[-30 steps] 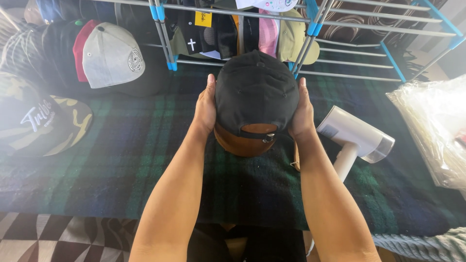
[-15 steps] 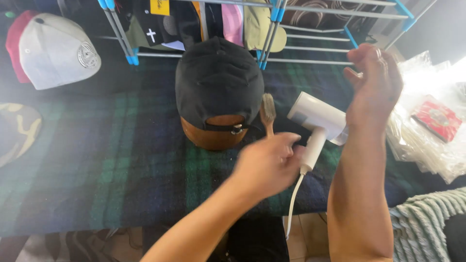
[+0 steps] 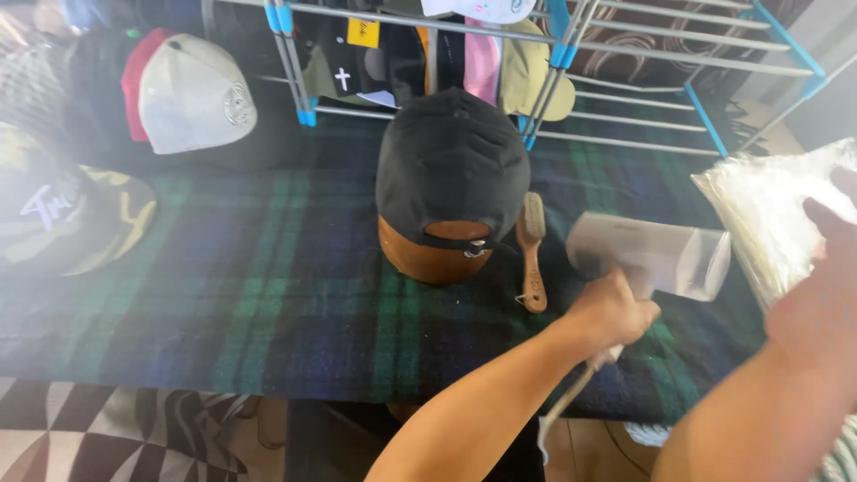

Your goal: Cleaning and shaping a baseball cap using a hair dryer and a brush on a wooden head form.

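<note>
Head view: left hand (image 3: 614, 311) grips the white steamer (image 3: 650, 254) (blurred); right hand (image 3: 826, 286), grip unclear, nears plastic bags (image 3: 768, 210).

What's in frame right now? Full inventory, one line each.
Black cap: 1, black, on a brown head form, table centre.
Head form: 1, brown, under the cap.
Brush: 1, wooden, lying right of the form.
Steamer: 1, white, corded, lifted right of the brush.
Grey cap: 1, grey with red brim, back left.
Camo cap: 1, camouflage, far left.
Rack: 1, grey bars, blue joints, behind; caps hang on it.
Plastic bags: clear, right edge.
Blanket: 1, green-blue plaid, covers table.
Left hand: grips the steamer handle.
Right hand: raised at the right edge; grip unclear.
</note>
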